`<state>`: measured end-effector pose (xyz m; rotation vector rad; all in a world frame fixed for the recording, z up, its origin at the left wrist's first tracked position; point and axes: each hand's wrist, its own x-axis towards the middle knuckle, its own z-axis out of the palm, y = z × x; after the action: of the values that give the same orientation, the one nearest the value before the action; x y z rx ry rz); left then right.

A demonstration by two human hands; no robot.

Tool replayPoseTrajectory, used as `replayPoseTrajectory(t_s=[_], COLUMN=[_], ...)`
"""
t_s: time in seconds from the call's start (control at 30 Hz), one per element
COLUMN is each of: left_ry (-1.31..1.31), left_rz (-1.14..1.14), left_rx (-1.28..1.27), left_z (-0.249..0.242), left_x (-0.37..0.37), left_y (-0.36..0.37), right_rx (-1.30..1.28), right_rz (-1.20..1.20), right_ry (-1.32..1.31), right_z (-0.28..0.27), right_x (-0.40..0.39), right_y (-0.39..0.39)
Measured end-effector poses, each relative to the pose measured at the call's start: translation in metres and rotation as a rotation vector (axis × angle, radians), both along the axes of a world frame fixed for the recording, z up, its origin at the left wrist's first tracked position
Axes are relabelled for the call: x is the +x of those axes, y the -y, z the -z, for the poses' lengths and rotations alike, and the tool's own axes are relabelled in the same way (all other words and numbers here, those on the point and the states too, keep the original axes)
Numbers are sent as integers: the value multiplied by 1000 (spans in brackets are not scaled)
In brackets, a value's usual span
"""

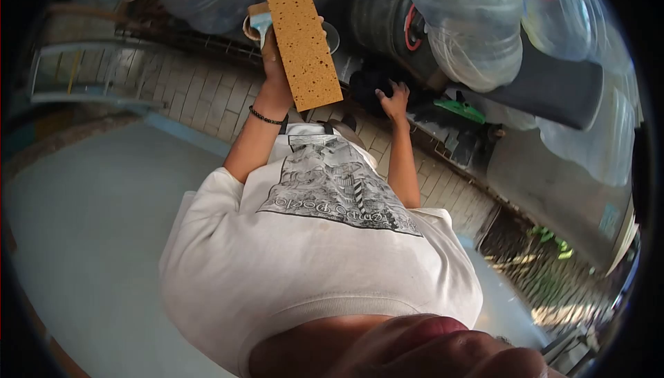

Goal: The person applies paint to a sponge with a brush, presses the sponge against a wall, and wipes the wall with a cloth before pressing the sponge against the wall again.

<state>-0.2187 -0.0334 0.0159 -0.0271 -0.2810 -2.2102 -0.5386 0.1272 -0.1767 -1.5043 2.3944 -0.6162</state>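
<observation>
An orange-yellow, speckled rectangular block [304, 49], sponge-like in look, stands tilted at the upper centre. My left hand [271, 49], with a dark beaded bracelet at the wrist, grips it from the left, its fingers mostly hidden behind it. Beside the thumb shows a small brown and pale-blue item [260, 20] that I cannot make out. To the right, my right hand [394, 103] has its fingers apart with nothing visible between them. It is next to a black, cloth-like bundle [370, 87]; whether they touch is unclear.
Large clear plastic bottles [474, 25] hang over the upper right, near a dark cylindrical container [380, 22]. A green object [460, 109] lies right of my right hand. A large grey container [560, 184] stands at the right. Paving [207, 94] and a grey-blue surface [97, 226] lie left.
</observation>
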Motion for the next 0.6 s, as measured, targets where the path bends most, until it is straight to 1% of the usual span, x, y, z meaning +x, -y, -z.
replayPoseTrajectory(t_s=[0.07,0.1,0.13,0.2,0.23,0.27,0.3,0.37,0.4,0.5,0.53,0.6], left_ry=[94,139,-6,133,202,287,288,294,236,191,186,156], left_rz=[-176,-253,-271,-453,-541,-616,-680,-777,-787,-924,-950,-1042], left_rx=[131,195,234,338,397,576,646,719,675,707,765,757], left_z=[-13,-20,-26,-18,-14,-14,-9,7,11,5,0,5], left_x=[-10,-16,-23,-30,-32,-35,-34,-26,-20,-8,-4,8], left_y=[-18,-29,-38,-54,-61,-66,-71,-83,-89,-104,-107,-108], right_rx=[132,202,260,354,333,314,299,367,392,508,389,249], right_rz=[-53,-40,-20,20,-17,-54,-90,-190,-237,-428,-519,-690], right_ry=[89,111,130,5,-20,-44,-65,-121,-163,-69,37,344], right_z=[-24,-50,-78,-117,-125,-130,-130,-129,-131,-149,-160,-175], right_x=[-27,-29,-28,-24,-26,-27,-27,-21,-18,-3,12,47], right_y=[10,10,12,12,10,7,3,0,3,15,20,34])
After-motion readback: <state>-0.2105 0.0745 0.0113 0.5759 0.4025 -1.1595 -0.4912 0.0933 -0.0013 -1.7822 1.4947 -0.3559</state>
